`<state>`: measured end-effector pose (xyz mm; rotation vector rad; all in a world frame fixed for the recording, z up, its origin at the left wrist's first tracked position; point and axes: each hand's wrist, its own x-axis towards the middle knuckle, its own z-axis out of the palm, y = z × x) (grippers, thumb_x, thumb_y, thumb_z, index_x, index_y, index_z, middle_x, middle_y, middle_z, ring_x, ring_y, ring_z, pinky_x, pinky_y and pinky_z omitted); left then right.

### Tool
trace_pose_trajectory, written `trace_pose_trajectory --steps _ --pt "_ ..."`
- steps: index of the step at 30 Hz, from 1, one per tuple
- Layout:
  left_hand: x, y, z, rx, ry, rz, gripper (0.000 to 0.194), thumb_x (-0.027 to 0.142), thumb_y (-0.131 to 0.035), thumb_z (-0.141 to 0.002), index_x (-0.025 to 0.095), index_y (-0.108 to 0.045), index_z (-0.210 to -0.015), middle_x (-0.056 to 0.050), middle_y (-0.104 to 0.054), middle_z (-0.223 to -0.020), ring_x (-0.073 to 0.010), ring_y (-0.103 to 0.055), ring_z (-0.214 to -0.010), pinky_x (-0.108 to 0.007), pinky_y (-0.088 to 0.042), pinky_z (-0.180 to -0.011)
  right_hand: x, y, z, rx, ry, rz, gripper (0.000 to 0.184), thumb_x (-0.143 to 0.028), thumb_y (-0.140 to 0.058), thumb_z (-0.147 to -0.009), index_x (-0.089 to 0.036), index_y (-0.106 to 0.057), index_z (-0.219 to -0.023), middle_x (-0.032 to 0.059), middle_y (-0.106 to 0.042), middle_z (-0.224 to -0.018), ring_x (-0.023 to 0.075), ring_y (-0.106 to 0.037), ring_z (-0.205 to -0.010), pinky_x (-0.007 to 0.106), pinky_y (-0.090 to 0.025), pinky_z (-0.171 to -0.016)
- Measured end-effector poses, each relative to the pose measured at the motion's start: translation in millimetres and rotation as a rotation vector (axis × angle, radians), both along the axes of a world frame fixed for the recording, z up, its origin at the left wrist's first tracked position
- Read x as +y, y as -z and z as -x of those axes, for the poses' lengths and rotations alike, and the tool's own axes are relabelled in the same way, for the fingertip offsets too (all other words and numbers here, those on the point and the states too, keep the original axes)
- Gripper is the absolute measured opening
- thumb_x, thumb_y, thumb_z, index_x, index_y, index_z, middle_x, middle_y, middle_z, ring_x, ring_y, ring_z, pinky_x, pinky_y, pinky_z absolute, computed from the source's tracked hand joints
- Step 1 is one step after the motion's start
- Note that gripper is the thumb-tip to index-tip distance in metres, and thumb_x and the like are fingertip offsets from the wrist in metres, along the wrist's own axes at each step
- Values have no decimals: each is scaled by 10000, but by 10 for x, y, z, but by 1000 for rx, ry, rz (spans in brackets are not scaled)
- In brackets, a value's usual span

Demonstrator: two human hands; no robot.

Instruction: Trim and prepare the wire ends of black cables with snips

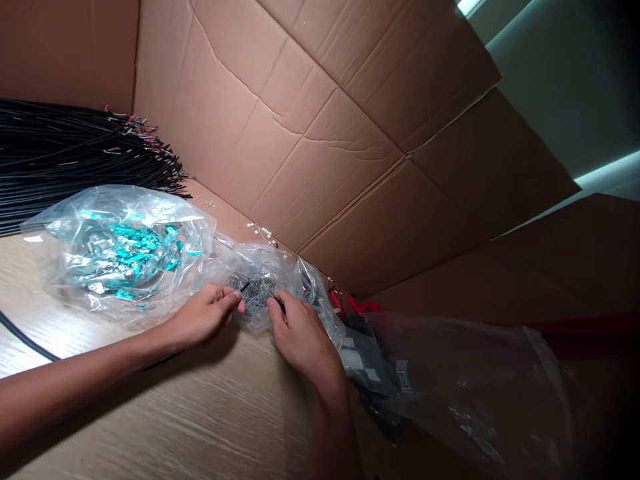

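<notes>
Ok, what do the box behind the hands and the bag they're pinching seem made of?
The box looks like corrugated cardboard, matte brown with creased folds. The bag seems thin clear plastic, glossy and crinkled.

Left forearm point(65, 393) entering from the left of the view, nearly level, bare to the wrist. Left hand point(205, 315) shown with thumb and fingers drawn together in a pinch-like pose. Right forearm point(333, 427) rising from the lower edge of the view, wrist bent. Right hand point(300, 341) back uppermost, fingers curled downward. Fingertips point(235, 298) of the 2 hands just apart, near centre.
</notes>
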<state>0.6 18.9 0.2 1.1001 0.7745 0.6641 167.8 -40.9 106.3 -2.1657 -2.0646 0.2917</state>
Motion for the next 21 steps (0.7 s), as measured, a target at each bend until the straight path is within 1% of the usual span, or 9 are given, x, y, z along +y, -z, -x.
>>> trace_pose_trajectory --steps 2,4,7,8,10,13,16,19,21 --pt "16 -28 13 -32 15 65 389 581 -571 -904 203 -630 -835 93 -392 -455 -93 -235 -339 -218 -171 -334 24 5 -7 13 11 -1 265 -317 -463 -1084 -224 -592 -871 37 -703 -799 187 -584 -677 297 -310 -617" --pt "34 -46 27 -97 34 144 376 586 -566 -909 219 -613 -841 107 -368 -442 -92 -221 -301 -216 -188 -301 32 15 5 23 23 28 304 -350 -436 -1099 -219 -602 -881 48 -716 -817 194 -604 -692 302 -320 -633" --pt "59 -65 45 -180 50 237 340 558 -586 -910 225 -603 -844 124 -327 -443 -84 -206 -261 -205 -173 -265 29 43 51 57 36 68 416 -343 -328 -1130 -206 -616 -864 90 -750 -885 228 -677 -823 325 -361 -708" --pt "64 -72 49 -193 52 255 327 543 -606 -902 222 -603 -841 125 -332 -450 -77 -201 -261 -198 -167 -259 29 56 68 64 44 67 436 -324 -300 -1134 -204 -616 -857 99 -757 -902 236 -690 -860 332 -368 -729" --pt "64 -86 57 -205 52 275 321 531 -639 -885 215 -608 -836 124 -343 -457 -66 -182 -269 -189 -181 -249 34 83 100 55 66 51 427 -296 -295 -1130 -205 -607 -853 104 -760 -906 239 -695 -868 338 -368 -736" --pt "34 -107 59 -198 62 288 361 569 -654 -885 210 -625 -860 128 -342 -464 -59 -159 -280 -184 -205 -242 55 106 130 45 78 40 388 -300 -327 -1121 -212 -597 -856 93 -756 -902 228 -683 -832 334 -359 -714" --pt "-10 -139 42 -157 68 292 405 615 -636 -897 210 -632 -886 130 -331 -464 -60 -165 -279 -179 -197 -245 65 89 134 91 92 38 342 -312 -370 -1107 -212 -615 -891 89 -763 -936 232 -689 -867 326 -374 -731" --pt "-12 -200 -8 -105 54 307 393 605 -624 -900 212 -624 -867 136 -287 -437 -64 -146 -286 -177 -183 -254 44 53 100 117 127 30 309 -321 -397 -1096 -207 -638 -938 99 -771 -951 244 -698 -880 329 -372 -727" --pt "27 -263 -58 -73 54 318 371 580 -626 -891 211 -624 -854 136 -279 -426 -66 -137 -287 -182 -170 -258 22 38 57 125 132 21 301 -327 -411 -1092 -212 -650 -949 96 -776 -942 250 -703 -878 331 -366 -721"
